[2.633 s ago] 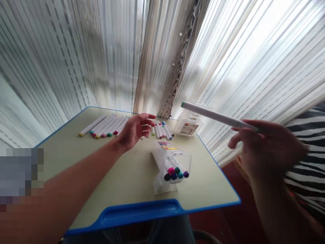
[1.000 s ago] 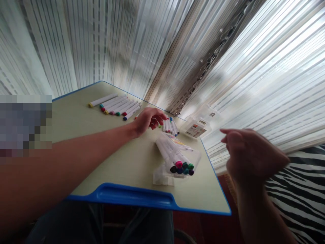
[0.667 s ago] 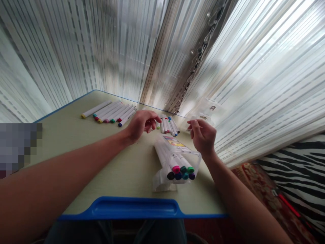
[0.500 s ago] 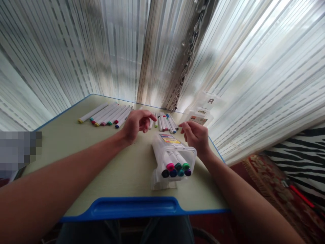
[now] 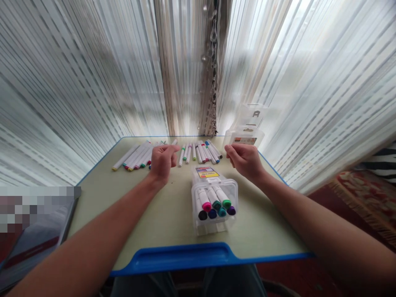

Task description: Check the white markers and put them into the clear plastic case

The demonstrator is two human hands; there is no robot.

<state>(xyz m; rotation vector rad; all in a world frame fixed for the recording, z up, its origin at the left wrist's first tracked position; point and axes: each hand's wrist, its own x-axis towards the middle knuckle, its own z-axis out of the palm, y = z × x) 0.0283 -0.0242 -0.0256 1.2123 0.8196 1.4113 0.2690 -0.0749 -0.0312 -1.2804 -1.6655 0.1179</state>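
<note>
My left hand [image 5: 163,163] is curled into a loose fist over the table, just right of a slanted row of white markers [image 5: 134,159] with coloured caps. No object shows in its fingers. My right hand [image 5: 244,161] is also closed, thumb against the bent fingers, with nothing visible in it. It hovers beside a second group of markers [image 5: 199,152]. Between and below the hands lies a clear plastic case [image 5: 194,187], its open end towards me. Several white markers [image 5: 216,202] lie stacked inside, with pink, green, black, blue, teal and purple caps facing me.
A second clear plastic case [image 5: 247,134] stands behind my right hand at the table's far right corner. The pale table [image 5: 102,231] has a blue rim with a blue tray groove [image 5: 182,255] at the front. String curtains [image 5: 139,74] hang close behind it.
My left hand has curled its fingers further into a fist, and my right hand remains closed. The view has turned and levelled; the case with its markers looks unmoved on the table.
</note>
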